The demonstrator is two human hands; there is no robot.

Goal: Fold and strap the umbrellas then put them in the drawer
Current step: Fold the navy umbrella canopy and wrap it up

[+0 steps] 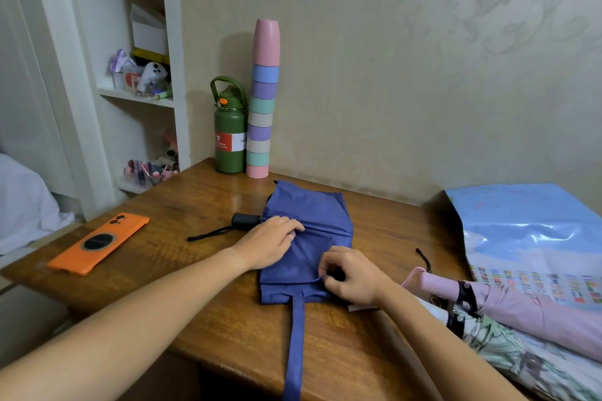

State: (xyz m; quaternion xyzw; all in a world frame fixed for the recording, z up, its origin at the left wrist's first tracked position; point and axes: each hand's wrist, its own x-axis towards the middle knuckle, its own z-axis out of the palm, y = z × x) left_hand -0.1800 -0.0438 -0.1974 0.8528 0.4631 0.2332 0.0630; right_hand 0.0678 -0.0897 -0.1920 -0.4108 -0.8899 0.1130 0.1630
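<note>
A blue folding umbrella (312, 221) lies flattened on the wooden table (182, 205), its black handle (246, 221) and wrist cord pointing left. Its blue strap (295, 345) trails toward me over the table's front edge. My left hand (270, 242) presses on the fabric next to the handle, fingers curled at the tips. My right hand (350, 275) pinches a fold of the blue fabric at the near right corner. A pink umbrella (534, 312) and a floral one (508, 348), both closed, lie at the right.
An orange phone (99, 242) lies at the table's left. A green bottle (229, 130) and a tall stack of pastel cups (262, 101) stand at the back by the wall. A light blue plastic bag (527, 231) covers the right side. White shelves (140, 75) stand to the left.
</note>
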